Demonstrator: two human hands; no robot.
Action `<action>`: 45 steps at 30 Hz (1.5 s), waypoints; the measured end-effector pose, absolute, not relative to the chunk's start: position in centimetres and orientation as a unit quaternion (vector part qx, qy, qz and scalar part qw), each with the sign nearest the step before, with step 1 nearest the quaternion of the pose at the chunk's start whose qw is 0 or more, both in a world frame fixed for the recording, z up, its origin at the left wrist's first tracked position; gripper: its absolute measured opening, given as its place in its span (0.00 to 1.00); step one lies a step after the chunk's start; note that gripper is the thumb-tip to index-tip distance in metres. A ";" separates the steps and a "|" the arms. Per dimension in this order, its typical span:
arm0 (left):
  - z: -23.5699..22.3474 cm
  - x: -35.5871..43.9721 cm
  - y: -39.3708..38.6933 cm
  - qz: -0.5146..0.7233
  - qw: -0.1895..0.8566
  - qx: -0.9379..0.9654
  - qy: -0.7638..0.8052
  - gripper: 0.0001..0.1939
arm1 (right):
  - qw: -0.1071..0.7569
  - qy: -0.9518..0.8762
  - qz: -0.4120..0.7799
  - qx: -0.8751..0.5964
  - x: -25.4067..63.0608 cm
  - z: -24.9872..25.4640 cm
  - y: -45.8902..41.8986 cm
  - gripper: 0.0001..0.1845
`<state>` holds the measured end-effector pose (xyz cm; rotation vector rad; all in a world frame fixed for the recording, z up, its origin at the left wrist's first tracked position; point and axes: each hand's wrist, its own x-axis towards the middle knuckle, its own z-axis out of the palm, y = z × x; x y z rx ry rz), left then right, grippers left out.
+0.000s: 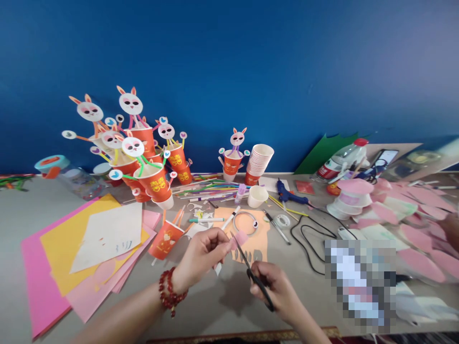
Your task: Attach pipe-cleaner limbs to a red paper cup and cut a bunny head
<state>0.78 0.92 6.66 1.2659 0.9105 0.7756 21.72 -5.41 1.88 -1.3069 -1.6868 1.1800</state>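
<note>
In the middle of the view my left hand (206,253) pinches a small piece of pink paper (241,237). My right hand (273,286) is wrapped round the handles of dark scissors (250,272), whose blades point up and left against the pink paper. Behind both hands lies an orange paper sheet (263,227) with cut-out holes, bearing a ring (234,222) and a white marker (230,218). To the left of my left hand, a red paper cup (165,240) with straws stands tilted.
Rabbit-faced cup figures (154,181) cluster at the back left. Coloured paper sheets (34,286) lie at left. A stack of paper cups (260,160), a blue glue gun (291,195) with a black cord, a roll of tape (282,220) and pink paper pieces (418,239) spread towards the right.
</note>
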 end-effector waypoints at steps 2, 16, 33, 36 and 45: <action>6.8 0.7 1.0 0.340 0.643 0.559 0.398 0.15 | 0.345 -0.651 0.454 -0.501 21.7 1.9 -5.4 0.35; 7.3 0.8 1.4 0.349 0.656 0.536 0.400 0.16 | 0.346 -0.657 0.443 -0.502 21.8 1.9 -5.4 0.35; 6.2 2.5 0.1 0.386 0.678 0.481 0.399 0.18 | 0.351 -0.648 0.437 -0.515 21.1 1.7 -5.5 0.34; 6.3 2.4 0.2 0.375 0.672 0.499 0.400 0.18 | 0.349 -0.636 0.466 -0.506 21.0 1.8 -5.5 0.34; 6.2 2.0 0.1 0.360 0.660 0.515 0.411 0.15 | 0.362 -0.636 0.473 -0.489 20.8 1.8 -5.4 0.35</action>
